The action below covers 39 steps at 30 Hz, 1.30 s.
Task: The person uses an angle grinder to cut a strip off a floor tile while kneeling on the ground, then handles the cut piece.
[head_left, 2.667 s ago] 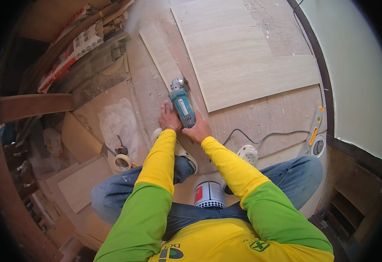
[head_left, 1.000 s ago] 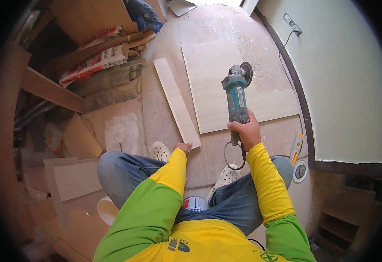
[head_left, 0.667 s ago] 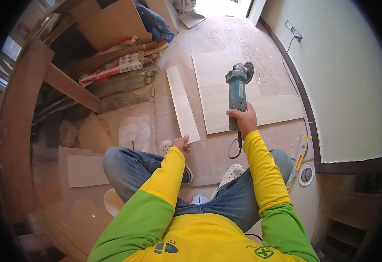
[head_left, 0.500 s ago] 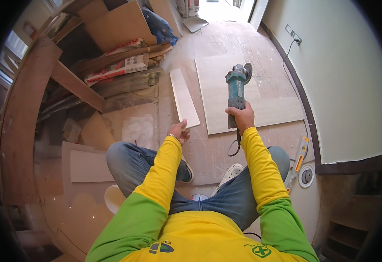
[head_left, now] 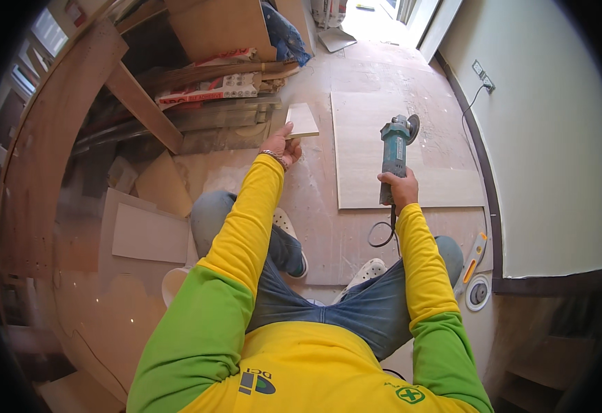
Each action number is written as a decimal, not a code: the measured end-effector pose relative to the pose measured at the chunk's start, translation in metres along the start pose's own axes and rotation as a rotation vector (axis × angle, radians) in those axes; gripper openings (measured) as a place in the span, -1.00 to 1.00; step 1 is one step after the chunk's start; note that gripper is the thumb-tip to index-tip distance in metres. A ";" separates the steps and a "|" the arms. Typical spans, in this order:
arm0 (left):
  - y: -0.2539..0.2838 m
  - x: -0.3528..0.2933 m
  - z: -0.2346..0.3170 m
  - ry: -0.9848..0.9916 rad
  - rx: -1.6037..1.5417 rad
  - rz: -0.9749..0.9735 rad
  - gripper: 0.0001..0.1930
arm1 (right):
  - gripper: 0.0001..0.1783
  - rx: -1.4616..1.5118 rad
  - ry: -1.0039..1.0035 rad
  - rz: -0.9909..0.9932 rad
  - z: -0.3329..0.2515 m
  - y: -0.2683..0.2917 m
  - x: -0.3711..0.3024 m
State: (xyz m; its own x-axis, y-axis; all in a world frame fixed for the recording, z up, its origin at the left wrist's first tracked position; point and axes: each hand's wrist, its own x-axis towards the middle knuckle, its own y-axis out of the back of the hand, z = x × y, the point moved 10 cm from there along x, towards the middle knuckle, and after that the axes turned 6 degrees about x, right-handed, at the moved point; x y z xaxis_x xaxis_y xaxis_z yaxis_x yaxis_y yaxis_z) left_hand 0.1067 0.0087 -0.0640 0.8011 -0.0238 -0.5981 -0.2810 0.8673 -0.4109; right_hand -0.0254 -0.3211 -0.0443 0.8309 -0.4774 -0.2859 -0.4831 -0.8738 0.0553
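Observation:
A narrow pale tile strip (head_left: 303,120) is pinched at its near end by my left hand (head_left: 284,149), thumb on top. It appears foreshortened, held up over the floor left of a large pale tile sheet (head_left: 363,148). My right hand (head_left: 403,188) wraps round the rear body of a teal angle grinder (head_left: 394,150). Its disc (head_left: 413,129) points away from me, above the large sheet. From the back of the grinder a black cord (head_left: 382,242) loops down towards my legs. I cannot tell whether the disc is spinning.
A spirit level (head_left: 476,256) and a round disc (head_left: 479,293) lie by my right knee. The wall at right has a socket (head_left: 484,76) with a plug in it. Bags and boards (head_left: 211,86) are piled at far left, behind a wooden frame (head_left: 74,89).
My left hand has moved forward and raised the tile strip, which now looks much shorter. My right hand keeps hold of the grinder. The whole view has shifted somewhat.

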 end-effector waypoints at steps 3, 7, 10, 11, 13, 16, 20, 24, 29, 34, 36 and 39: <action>-0.001 0.000 0.001 0.000 0.007 0.018 -0.69 | -0.41 -0.002 0.000 -0.016 0.003 -0.001 0.001; -0.001 0.002 0.003 -0.004 -0.015 0.010 -0.68 | -0.42 -0.002 0.025 -0.025 0.003 -0.002 0.004; -0.001 0.004 0.004 0.003 -0.045 -0.001 -0.69 | -0.42 -0.012 0.019 -0.021 0.004 -0.002 0.004; -0.002 0.004 0.004 0.005 -0.047 -0.011 -0.69 | -0.43 -0.017 0.005 -0.026 0.005 -0.002 0.003; -0.001 0.004 0.005 -0.008 -0.043 -0.006 -0.70 | -0.43 -0.024 -0.012 -0.031 0.005 -0.002 0.002; -0.001 0.004 0.005 -0.023 -0.035 -0.007 -0.70 | -0.43 -0.033 -0.013 -0.048 0.003 -0.005 0.001; -0.005 0.002 0.003 -0.009 -0.031 -0.038 -0.70 | -0.43 -0.038 -0.009 -0.051 0.005 -0.004 0.001; -0.004 -0.001 0.002 -0.015 -0.030 -0.012 -0.72 | -0.42 -0.045 0.012 -0.037 0.008 -0.004 0.005; -0.004 -0.004 0.003 -0.007 -0.029 -0.022 -0.72 | -0.40 -0.050 0.019 -0.042 0.006 -0.004 0.004; 0.004 0.002 -0.006 -0.005 0.025 0.002 -0.77 | -0.38 -0.034 -0.036 -0.052 0.010 -0.004 0.004; 0.010 0.009 -0.025 0.043 0.076 0.002 -0.76 | -0.38 -0.037 -0.019 -0.029 0.009 -0.003 0.005; 0.030 0.019 -0.081 0.175 0.204 0.020 -0.75 | -0.39 -0.055 -0.014 -0.011 0.008 -0.004 0.006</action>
State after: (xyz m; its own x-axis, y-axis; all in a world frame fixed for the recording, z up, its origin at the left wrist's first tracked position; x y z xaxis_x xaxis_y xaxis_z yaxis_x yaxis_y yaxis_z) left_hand 0.0712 -0.0058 -0.1433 0.6877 -0.0762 -0.7220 -0.1694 0.9502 -0.2616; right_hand -0.0205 -0.3197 -0.0535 0.8318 -0.4667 -0.3006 -0.4577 -0.8829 0.1043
